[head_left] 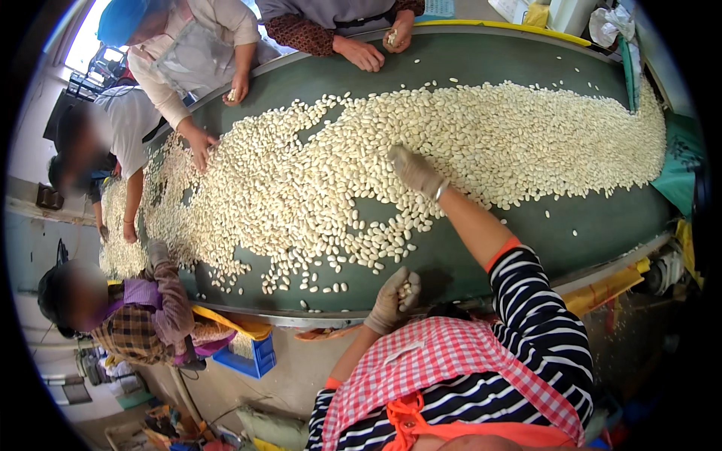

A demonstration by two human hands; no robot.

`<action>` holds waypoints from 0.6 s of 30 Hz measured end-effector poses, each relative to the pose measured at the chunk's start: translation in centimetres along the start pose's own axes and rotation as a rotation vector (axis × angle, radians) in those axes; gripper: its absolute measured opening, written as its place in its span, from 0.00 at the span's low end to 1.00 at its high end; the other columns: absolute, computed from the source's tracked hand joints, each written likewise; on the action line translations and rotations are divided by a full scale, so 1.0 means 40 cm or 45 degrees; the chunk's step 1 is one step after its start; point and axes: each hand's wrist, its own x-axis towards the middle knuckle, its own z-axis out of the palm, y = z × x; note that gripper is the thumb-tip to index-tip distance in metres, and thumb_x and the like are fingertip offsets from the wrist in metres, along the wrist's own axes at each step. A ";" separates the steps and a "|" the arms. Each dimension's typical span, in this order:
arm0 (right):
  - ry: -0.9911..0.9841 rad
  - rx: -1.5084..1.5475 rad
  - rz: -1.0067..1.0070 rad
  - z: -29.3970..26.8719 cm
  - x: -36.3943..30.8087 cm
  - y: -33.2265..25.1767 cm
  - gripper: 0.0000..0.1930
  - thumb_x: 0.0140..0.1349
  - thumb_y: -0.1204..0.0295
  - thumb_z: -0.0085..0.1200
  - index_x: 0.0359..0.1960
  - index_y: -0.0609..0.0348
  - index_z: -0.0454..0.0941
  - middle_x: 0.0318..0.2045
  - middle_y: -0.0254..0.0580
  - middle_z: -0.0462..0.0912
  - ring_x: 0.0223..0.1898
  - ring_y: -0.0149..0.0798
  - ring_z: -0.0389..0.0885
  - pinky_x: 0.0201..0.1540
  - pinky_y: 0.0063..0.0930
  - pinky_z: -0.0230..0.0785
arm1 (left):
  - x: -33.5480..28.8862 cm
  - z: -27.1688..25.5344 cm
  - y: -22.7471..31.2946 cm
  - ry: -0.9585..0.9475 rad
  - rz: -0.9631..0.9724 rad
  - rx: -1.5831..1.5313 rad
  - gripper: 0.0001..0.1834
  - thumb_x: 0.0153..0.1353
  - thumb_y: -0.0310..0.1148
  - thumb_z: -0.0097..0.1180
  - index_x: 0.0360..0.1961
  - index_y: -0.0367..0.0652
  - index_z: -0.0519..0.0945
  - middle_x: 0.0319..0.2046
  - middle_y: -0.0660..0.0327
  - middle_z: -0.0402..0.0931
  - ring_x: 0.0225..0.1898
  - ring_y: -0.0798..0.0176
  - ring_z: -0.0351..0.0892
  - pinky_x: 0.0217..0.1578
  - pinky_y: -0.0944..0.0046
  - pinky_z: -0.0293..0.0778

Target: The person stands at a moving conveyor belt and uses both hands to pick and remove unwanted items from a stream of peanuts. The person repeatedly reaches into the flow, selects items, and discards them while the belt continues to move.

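A broad layer of white beans [338, 158] covers much of a dark green sorting belt [594, 218]. Near the belt's front edge, my left hand [392, 301], in a beige work glove, is cupped round a few white beans that show in its palm. My right hand [417, 171], gloved alike, reaches over the middle of the layer. Its fingers are bent together down against the beans, and whatever lies under them is hidden.
Across the belt, one person's bare hands [376, 49] hold some beans; another person's hand [199, 144] touches the layer. More people work at the left end. A blue crate [252, 359] stands below the near edge. Green cloth [677, 161] hangs at the right end.
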 end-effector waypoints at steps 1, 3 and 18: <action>0.057 -0.274 -0.047 -0.059 0.052 0.105 0.10 0.63 0.75 0.47 0.46 0.58 0.70 0.27 0.39 0.79 0.23 0.34 0.76 0.26 0.29 0.74 | 0.013 0.016 -0.010 -0.056 -0.038 0.015 0.24 0.69 0.54 0.42 0.29 0.44 0.75 0.11 0.69 0.63 0.09 0.77 0.51 0.12 0.77 0.47; 0.184 -0.817 0.116 -0.102 0.085 0.109 0.13 0.67 0.70 0.42 0.48 0.62 0.72 0.28 0.48 0.82 0.27 0.44 0.79 0.32 0.40 0.75 | 0.014 0.040 -0.006 -0.043 -0.048 0.043 0.25 0.69 0.54 0.42 0.29 0.43 0.75 0.11 0.69 0.63 0.09 0.77 0.51 0.12 0.77 0.47; -0.028 0.362 -0.049 -0.218 -0.289 0.215 0.19 0.67 0.55 0.41 0.30 0.58 0.73 0.25 0.45 0.78 0.29 0.43 0.79 0.30 0.31 0.71 | 0.061 0.107 -0.071 0.013 -0.101 -0.025 0.21 0.70 0.51 0.42 0.33 0.45 0.75 0.12 0.66 0.64 0.09 0.73 0.53 0.12 0.73 0.51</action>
